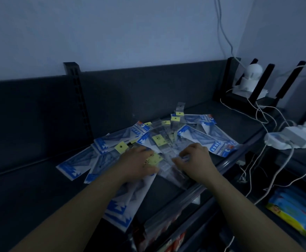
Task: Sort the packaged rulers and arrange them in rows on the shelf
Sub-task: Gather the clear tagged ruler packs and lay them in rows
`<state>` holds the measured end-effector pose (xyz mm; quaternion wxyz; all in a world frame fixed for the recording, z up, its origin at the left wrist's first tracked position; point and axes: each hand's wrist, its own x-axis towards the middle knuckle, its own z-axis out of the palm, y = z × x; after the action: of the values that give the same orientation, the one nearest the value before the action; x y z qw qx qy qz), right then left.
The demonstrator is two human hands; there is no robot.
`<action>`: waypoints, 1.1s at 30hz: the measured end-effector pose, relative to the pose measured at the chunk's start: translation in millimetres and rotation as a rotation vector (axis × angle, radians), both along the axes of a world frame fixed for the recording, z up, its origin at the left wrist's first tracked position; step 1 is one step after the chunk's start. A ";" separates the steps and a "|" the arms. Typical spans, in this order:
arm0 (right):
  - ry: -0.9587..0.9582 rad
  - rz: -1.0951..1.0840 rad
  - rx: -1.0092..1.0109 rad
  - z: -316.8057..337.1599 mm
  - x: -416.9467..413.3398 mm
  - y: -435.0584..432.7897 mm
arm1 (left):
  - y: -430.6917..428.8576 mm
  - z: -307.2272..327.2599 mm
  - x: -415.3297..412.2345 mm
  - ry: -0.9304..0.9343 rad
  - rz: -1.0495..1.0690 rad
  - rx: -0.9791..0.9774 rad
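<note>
Left grip [137, 161], right grip [195, 157] touch rulers [201, 138] on shelf [39, 197].

Both your arms are in frame, forearms bare, entering from the bottom edge and converging toward the middle. The left forearm runs from lower left up and right, the right from lower right up and left. Wrists look roughly straight. Your left hand [139, 163] is palm down, back to the camera, thumb out toward the other hand. Your right hand [196, 157] is palm down, knuckles raised, fingers curled under, thumb pointing left. The hands are near each other, not touching. Both sit on the packaged rulers [157, 140]. Too dim and blurred to tell whether either hand pinches a packet or just presses on it.
</note>
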<state>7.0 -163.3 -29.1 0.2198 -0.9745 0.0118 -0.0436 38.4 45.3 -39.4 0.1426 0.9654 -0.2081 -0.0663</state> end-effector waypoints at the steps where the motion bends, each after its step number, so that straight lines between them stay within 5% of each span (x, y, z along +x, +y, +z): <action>1: -0.019 -0.007 -0.001 0.1 3.4 1.8 | 4.0 0.6 1.6 0.018 -0.028 0.014; 6: 0.054 -0.017 -0.018 -4.3 16.9 15.3 | 18.4 -2.2 10.2 0.056 -0.061 -0.118; 13: 0.061 -0.115 0.425 12.2 13.0 2.4 | 24.4 -3.2 13.3 0.022 -0.046 -0.258; 23: 0.147 0.038 0.150 11.6 -8.4 -5.7 | 7.9 -7.0 16.7 -0.184 0.125 -0.248; 28: 0.280 0.103 0.185 16.4 -5.4 -2.5 | 6.5 -7.2 10.6 -0.171 0.209 -0.229; 33: 0.314 0.117 0.292 22.5 -1.9 -12.2 | 5.8 -4.2 1.6 -0.124 0.283 -0.411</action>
<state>5.1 -175.5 -6.6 0.3561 -0.9262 -0.0042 0.1239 40.0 51.1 -43.6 0.3304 0.9379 -0.0885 0.0573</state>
